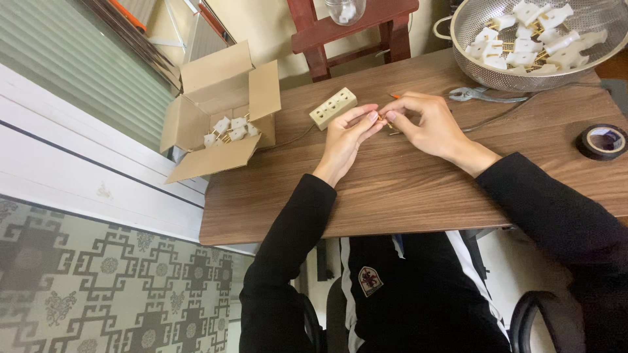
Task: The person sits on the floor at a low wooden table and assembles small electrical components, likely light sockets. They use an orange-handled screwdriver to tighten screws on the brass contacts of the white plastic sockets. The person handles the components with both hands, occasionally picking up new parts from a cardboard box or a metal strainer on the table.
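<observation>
At the left edge of the brown wooden bench (405,189) an open cardboard box (219,108) holds small white plugs (230,129). Just right of it lies a cream rectangular socket block (333,108), its long axis slanting up to the right, near the left hand (347,140). Both hands meet fingertip to fingertip, the left and the right hand (425,124) pinching a small brass-coloured part (386,121) between them; its direction is too small to tell. Farther right sit grey pliers (481,95), a metal colander (523,39) and a black tape roll (603,141).

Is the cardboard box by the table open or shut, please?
Open: the box has its flaps folded outward, and white plugs show inside.
</observation>
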